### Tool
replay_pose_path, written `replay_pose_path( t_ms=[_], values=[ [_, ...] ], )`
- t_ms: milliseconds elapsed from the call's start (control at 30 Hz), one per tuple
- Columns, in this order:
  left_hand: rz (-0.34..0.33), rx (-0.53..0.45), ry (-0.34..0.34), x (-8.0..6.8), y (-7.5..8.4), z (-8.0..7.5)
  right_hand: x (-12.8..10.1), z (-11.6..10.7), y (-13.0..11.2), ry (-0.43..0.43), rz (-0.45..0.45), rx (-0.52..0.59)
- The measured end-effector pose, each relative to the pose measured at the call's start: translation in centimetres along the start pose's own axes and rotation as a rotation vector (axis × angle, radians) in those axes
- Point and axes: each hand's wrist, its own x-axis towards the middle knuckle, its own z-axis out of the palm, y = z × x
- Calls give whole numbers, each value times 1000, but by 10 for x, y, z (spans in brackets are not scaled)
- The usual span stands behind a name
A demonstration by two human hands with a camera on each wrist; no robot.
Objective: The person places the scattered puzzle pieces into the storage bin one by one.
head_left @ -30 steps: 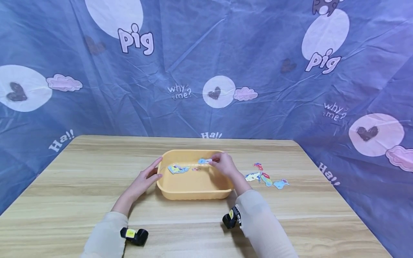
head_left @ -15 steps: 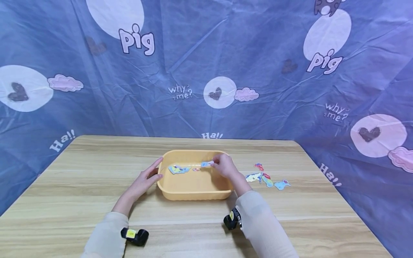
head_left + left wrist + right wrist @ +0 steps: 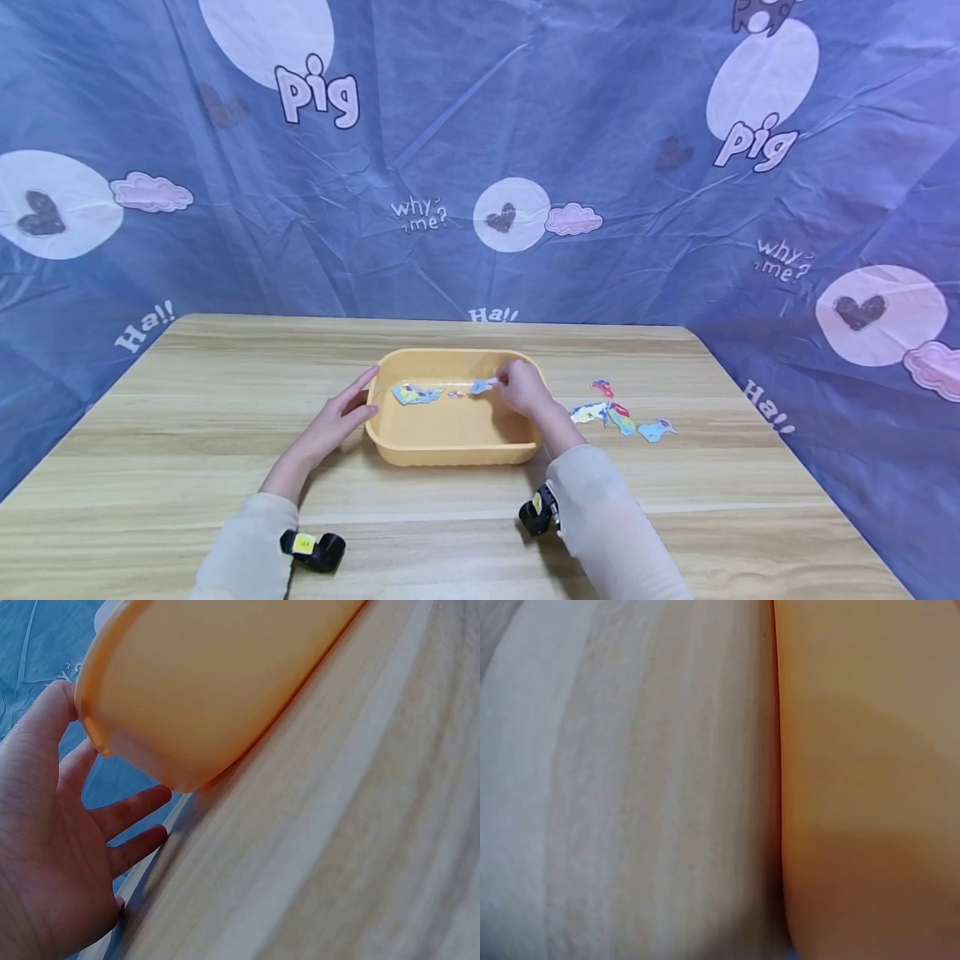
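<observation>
A yellow-orange plastic basin point(image 3: 459, 455) stands on the table. My left hand point(image 3: 333, 421) is at its left end, the thumb touching the rim and the other fingers extended along the outer wall in the left wrist view. Inside the basin, my right hand point(image 3: 522, 388) pinches a flat light-blue cut-out piece point(image 3: 480, 386); its fingertips are mostly hidden behind the hand. To the left lie a small red-and-white piece point(image 3: 457, 394) and a larger blue-and-yellow piece point(image 3: 416, 394). The right wrist view has only the basin's outer wall point(image 3: 870, 780) and the tabletop.
Right of the basin, several colourful cut-outs lie on the wooden table point(image 3: 300, 367): a red piece point(image 3: 602, 388), a pale yellow-and-blue one point(image 3: 588, 412), a green-and-red one point(image 3: 621, 419) and a light-blue one point(image 3: 656, 430). A blue printed cloth point(image 3: 420, 275) hangs behind.
My right hand has lowered slightly into the basin with the light-blue piece, which has also turned and shifted a little right. The left hand stays at the basin's left end.
</observation>
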Motion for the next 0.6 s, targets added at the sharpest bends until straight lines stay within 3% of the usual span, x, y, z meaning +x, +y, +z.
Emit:
replay_pose_path(
  t_ms=[600],
  values=[
    [3, 5, 5, 1, -2, 1, -1, 1, 0, -24, -39, -118]
  ],
)
